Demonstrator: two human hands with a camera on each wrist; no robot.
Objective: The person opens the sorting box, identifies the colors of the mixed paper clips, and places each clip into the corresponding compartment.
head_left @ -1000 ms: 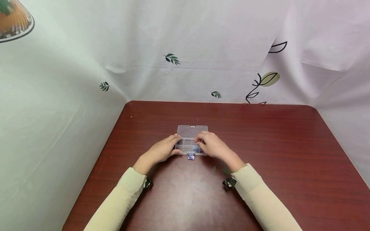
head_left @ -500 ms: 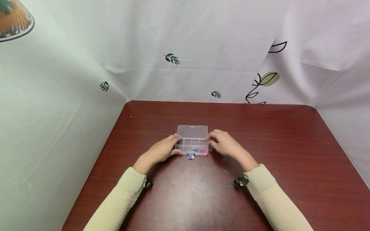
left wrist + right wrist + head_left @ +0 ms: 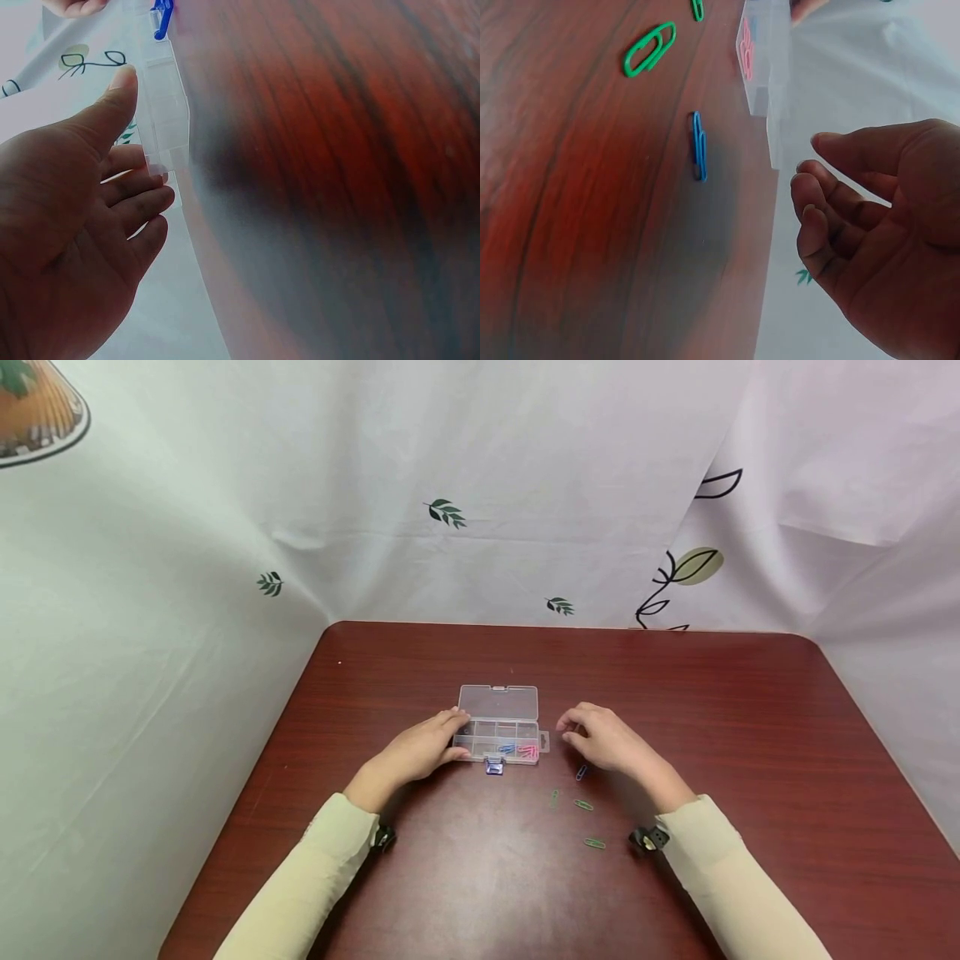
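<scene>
Soft, even light is falling from above, brightening the pale backdrop and laying a dull sheen across the table (image 3: 465, 868). Shadows are staying faint, pooling just under the sleeves. The head view is bending outward at its edges. In the left wrist view the wood grain is smearing into blur, and in the right wrist view the near tabletop is softening, dimming toward the bottom.

Makeshift recording booth, leaf-print white sheets (image 3: 480, 485) draped around a reddish-brown wooden table (image 3: 750, 735)
</scene>
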